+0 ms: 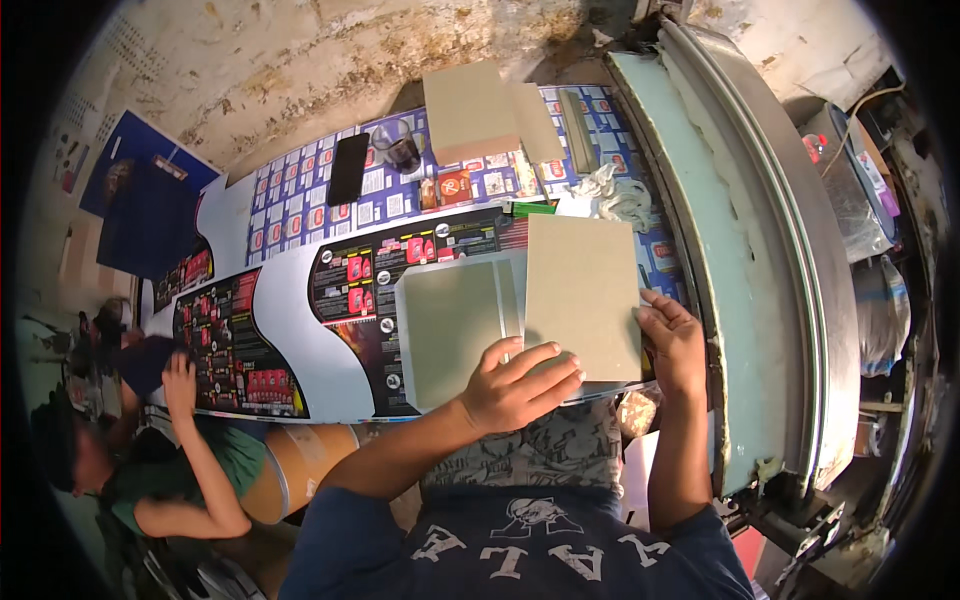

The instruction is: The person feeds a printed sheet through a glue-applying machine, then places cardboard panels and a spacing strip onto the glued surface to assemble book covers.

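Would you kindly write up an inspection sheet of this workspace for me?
Surface: printed sheets, blue and black, spread out
Job's things: tan board; grey-green board to its left
Clutter: black phone, glass, board stack, crumpled cloth
Grip: left hand across the tan board's lower left corner, fingers spread; right hand at its right edge
Cables: pale cord, upper right
Surroundings: stained wall; co-worker at left

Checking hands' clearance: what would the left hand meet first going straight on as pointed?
Probably the right hand, at the right edge of the tan board between the hands. The left hand overlaps that board in view; depth, and whether it touches, are unclear.
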Available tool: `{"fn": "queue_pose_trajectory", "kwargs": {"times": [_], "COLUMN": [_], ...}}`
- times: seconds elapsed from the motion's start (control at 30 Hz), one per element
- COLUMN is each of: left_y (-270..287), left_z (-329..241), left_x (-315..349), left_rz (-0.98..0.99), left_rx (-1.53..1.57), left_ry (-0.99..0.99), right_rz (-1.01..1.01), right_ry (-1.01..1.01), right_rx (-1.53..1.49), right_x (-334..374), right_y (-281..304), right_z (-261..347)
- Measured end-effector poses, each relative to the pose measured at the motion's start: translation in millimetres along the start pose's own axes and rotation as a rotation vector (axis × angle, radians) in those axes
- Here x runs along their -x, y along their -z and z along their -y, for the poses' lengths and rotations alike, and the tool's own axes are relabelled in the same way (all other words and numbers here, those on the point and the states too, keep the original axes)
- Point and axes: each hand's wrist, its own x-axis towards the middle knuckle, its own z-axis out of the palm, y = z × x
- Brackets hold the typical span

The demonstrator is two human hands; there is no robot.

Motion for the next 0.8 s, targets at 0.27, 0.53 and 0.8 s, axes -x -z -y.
{"fn": "queue_pose_trajectory", "kwargs": {"times": [0.27,0.53,0.8], "left_y": [-19.0,-25.6,-32.5], "left_z": [45.4,51.1,51.8], "left_x": [30.9,38.3,46.8], "left_rz": [0.408,0.649,0.625], "left_rx": [0.204,0.238,0.271], "left_ry": [0.449,0.528,0.56], "right_rz": [0.034,0.05,0.0], "right_ry": [-0.022,0.001,0.17], "right_rx": [0.427,0.461,0.834], "right_x": [-14.3,-20.3,-12.0], "right_y": [19.8,22.3,9.3], "right_z": [-38.9,-58.7,-39.5]}}
